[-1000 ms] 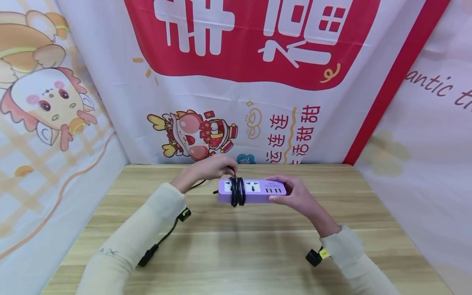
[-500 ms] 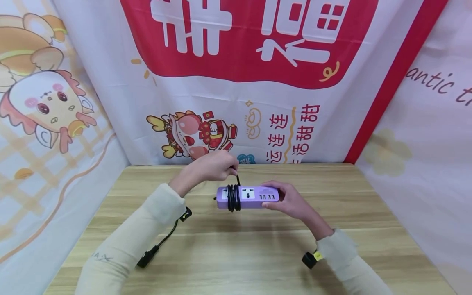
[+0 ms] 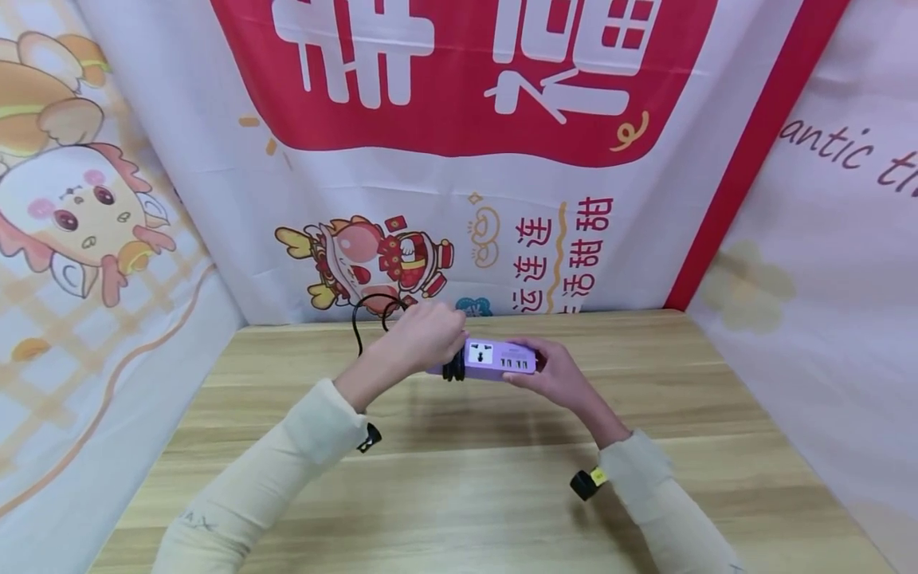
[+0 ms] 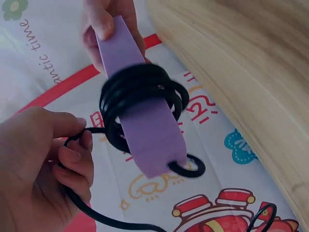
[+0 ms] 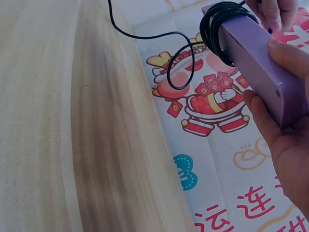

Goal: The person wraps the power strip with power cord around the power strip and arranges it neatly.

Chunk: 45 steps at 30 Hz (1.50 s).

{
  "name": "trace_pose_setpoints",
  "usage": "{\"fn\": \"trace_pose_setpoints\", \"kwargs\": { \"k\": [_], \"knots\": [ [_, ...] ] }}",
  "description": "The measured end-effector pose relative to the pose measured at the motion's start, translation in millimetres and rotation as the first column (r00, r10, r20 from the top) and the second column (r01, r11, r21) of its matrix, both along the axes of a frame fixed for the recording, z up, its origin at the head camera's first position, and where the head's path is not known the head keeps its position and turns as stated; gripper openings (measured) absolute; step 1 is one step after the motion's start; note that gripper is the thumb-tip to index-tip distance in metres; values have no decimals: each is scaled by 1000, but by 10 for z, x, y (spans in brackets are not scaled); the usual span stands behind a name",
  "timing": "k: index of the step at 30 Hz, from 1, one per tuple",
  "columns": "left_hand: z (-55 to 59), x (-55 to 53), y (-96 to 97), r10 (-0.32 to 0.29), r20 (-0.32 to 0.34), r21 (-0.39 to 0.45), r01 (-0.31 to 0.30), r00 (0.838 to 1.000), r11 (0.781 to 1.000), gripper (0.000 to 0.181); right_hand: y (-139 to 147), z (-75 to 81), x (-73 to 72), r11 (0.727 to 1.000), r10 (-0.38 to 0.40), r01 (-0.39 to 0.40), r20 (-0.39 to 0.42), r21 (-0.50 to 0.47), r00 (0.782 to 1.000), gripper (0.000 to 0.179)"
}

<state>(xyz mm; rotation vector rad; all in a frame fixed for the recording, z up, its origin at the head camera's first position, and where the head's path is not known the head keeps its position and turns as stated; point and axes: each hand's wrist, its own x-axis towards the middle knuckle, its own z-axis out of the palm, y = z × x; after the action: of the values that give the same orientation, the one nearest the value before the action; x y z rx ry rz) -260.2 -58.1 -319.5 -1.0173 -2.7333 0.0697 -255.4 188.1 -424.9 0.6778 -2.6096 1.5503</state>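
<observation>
Since half a second ago, the left hand point(image 3: 423, 339) has come down level with the strip point(image 3: 496, 359), hiding its left socket, and a loop of the cord point(image 3: 454, 368) has risen behind the wrist. From the left, that loop stands against the cloth point(image 3: 617, 271), above the table's point(image 3: 488, 478) far edge; the cord's far end is out of view. Next comes the left hand, thumb and forefinger pinching the cord, its other fingers curled with the cord running past them. A short strand bridges from there to the coil, which goes several turns around the strip's left part. The left hand is just beside the coil and clearly the nearer of the two, apart from the strip in its wrist view. The strip is held up off the table, its long axis running roughly left to right between the hands, its left end unheld. At the right end, the right hand point(image 3: 552, 373) grips it, thumb on one side, fingers on the other, well clear of the coil.
</observation>
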Motion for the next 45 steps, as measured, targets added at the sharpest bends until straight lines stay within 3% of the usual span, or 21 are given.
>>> {"fn": "trace_pose_setpoints", "kwargs": {
  "k": [4,8,11,15,19,24,29,31,33,37,40,42,43,45],
  "knots": [
    [-23,77,6,41,21,34,-41,999,999,27,-54,17,-20,1000,-4,4,-56,8,998,57],
    [-22,147,36,93,113,108,-105,989,989,26,-100,35,-39,1000,-15,15,-107,-1,994,58],
    [-26,178,97,96,166,137,-119,981,983,28,-135,52,-65,999,-34,34,-148,2,988,57],
    [-77,207,151,97,155,167,-123,983,978,29,-159,50,-91,998,-56,54,-165,-17,985,54],
    [-189,264,104,118,166,255,-159,979,954,29,-127,40,-90,995,-81,73,-138,-61,987,53],
    [-371,374,23,31,212,420,-119,977,900,20,-61,82,-113,991,-102,91,-116,-100,988,54],
    [-562,409,-24,-146,258,606,-42,955,794,22,33,181,-150,979,-141,134,-40,-152,989,54],
    [-651,402,-46,-228,272,652,-5,935,758,26,76,235,-155,972,-154,152,1,-179,988,55],
    [-758,392,-63,-298,288,674,28,910,738,29,120,289,-160,961,-163,168,41,-219,986,56],
    [-989,351,-83,-385,379,684,26,842,729,31,206,377,-141,940,-175,193,90,-282,980,55],
    [-1140,264,-100,-442,465,717,-33,767,697,31,230,443,-67,942,-151,170,88,-290,985,54],
    [-1217,177,-124,-489,499,751,-76,715,656,33,224,487,-3,946,-114,131,75,-296,991,52],
    [-1249,127,-138,-519,520,768,-104,678,632,33,219,509,31,949,-97,113,66,-296,993,51],
    [-1304,18,-172,-561,545,789,-155,623,595,34,206,547,98,951,-72,85,54,-296,996,48]
  ]
}}
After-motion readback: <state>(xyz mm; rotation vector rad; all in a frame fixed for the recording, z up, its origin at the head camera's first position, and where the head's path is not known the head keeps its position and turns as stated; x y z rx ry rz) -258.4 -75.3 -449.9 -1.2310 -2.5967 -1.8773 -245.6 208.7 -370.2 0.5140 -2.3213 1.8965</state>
